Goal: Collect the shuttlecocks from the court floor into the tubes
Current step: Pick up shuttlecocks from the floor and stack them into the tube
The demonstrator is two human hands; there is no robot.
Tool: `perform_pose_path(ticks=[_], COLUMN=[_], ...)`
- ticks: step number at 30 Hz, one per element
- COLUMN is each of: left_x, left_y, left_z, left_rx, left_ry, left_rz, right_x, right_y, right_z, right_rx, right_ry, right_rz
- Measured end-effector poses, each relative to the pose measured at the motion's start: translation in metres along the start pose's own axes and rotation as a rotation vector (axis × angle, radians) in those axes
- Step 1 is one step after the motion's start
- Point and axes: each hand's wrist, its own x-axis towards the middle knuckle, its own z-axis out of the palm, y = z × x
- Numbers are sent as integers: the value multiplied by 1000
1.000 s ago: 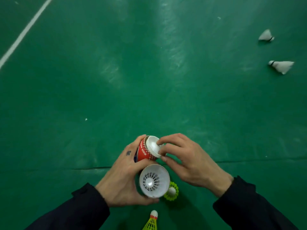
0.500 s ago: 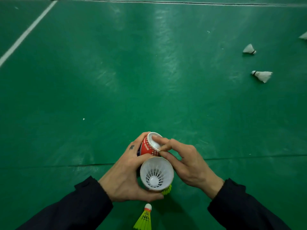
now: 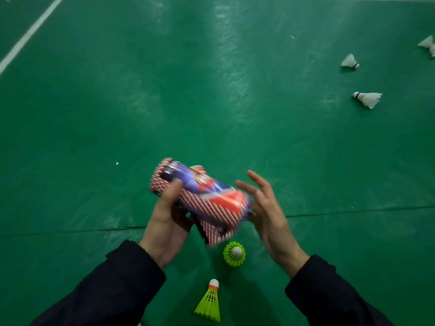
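Observation:
My left hand [image 3: 166,222] grips two red-and-white striped shuttlecock tubes. The upper tube [image 3: 200,191] lies tilted across the view and is blurred by motion. The second tube [image 3: 215,231] sits under it, mostly hidden. My right hand [image 3: 266,208] is at the upper tube's right end with fingers spread and straight, its palm by the tube's end. On the floor below the tubes stands a yellow-green shuttlecock [image 3: 234,254], cork up. Another yellow-green shuttlecock [image 3: 209,302] lies nearer to me.
Several white feather shuttlecocks lie at the right: one [image 3: 349,61], one [image 3: 368,99], and more at the frame edge [image 3: 427,43]. A white court line [image 3: 30,34] crosses the upper left. A seam [image 3: 353,209] runs across the green floor.
The tubes swung from end-on to lying sideways in my left hand. My right hand left the white cap and opened beside the tube. The white plastic shuttlecock is out of sight.

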Motion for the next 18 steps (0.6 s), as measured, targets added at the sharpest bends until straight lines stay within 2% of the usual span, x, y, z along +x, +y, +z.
perform_pose_path(ticks=[2, 5, 7, 11, 15, 18], left_x=[4, 6, 3, 0, 10, 10], left_y=[5, 3, -4, -12, -3, 5], left_z=[-8, -14, -10, -11, -33, -52], left_rx=[-284, -535, -564, -552, -402, -472], left_ry=[121, 281, 297, 215, 184, 151], left_rz=[-74, -142, -169, -210, -173, -156], right_x=[-9, -16, -14, -6, 2, 6], right_y=[9, 24, 27, 21, 15, 4], right_z=[1, 9, 23, 38, 19, 2], right_rx=[-87, -503, -636, -618, -571, -606], right_ry=[-119, -233, -184, 34, 155, 164], right_rz=[17, -109, -153, -227, -113, -67])
